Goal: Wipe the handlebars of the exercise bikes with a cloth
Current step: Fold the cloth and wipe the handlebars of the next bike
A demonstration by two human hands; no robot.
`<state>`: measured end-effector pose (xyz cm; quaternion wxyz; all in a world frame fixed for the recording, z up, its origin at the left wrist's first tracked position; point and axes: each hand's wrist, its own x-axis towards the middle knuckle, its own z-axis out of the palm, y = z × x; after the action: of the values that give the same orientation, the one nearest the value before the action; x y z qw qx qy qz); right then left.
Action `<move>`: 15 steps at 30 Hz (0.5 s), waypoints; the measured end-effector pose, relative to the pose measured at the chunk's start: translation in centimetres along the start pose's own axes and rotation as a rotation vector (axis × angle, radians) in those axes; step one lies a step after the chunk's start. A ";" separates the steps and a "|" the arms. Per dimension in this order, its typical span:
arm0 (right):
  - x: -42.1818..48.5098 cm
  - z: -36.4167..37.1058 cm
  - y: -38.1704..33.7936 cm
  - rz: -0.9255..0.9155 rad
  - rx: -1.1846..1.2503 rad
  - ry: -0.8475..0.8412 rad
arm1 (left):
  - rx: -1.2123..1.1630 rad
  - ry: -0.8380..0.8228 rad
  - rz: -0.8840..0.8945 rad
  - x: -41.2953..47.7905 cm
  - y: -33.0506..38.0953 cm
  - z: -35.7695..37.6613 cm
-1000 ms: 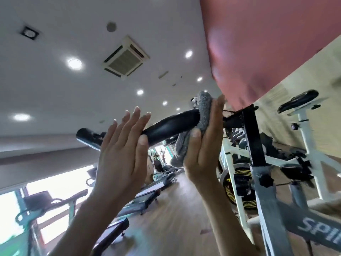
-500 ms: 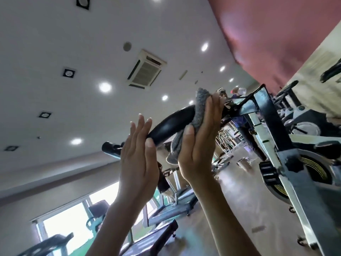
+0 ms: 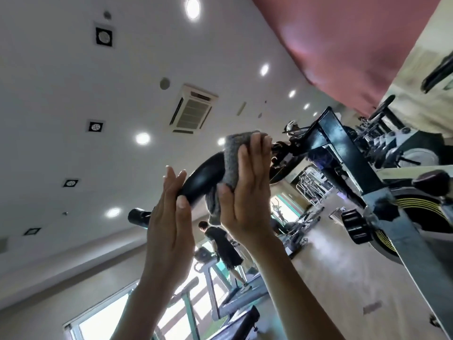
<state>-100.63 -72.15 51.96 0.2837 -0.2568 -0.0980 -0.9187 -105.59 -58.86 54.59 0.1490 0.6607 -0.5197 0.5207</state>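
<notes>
A black padded handlebar (image 3: 204, 176) of an exercise bike runs from lower left to upper right above me. A grey cloth (image 3: 232, 155) is wrapped over the bar. My right hand (image 3: 247, 192) holds the cloth against the bar, fingers over the top and thumb under it. My left hand (image 3: 169, 227) is raised just left of it, fingers straight and together, touching the bar's near side. The bar's end (image 3: 137, 217) sticks out past my left hand.
The bike's black stem and frame (image 3: 348, 153) descend to the right with a flywheel (image 3: 392, 229). More bikes (image 3: 404, 148) stand at far right. A person (image 3: 223, 244) walks on a treadmill (image 3: 240, 298) beyond my hands. Wooden floor (image 3: 331, 266) below.
The view has tilted further up and turned. My right hand with the cloth slid slightly up the bar; my left hand closed in against the bar.
</notes>
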 end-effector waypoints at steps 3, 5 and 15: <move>0.9 0.4 0.6 0.151 0.064 0.085 | 0.021 -0.025 -0.027 -0.1 0.4 -0.2; 0.7 0.8 -1.0 0.164 0.085 0.086 | 0.019 -0.024 -0.024 0.0 0.4 -0.3; 1.0 0.7 -1.2 0.107 0.049 0.089 | -0.064 -0.034 0.002 0.0 -1.4 0.1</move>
<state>-101.73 -71.37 53.05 0.3426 -0.2137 -0.0937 -0.9100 -104.34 -58.31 55.02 0.1605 0.6639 -0.5392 0.4926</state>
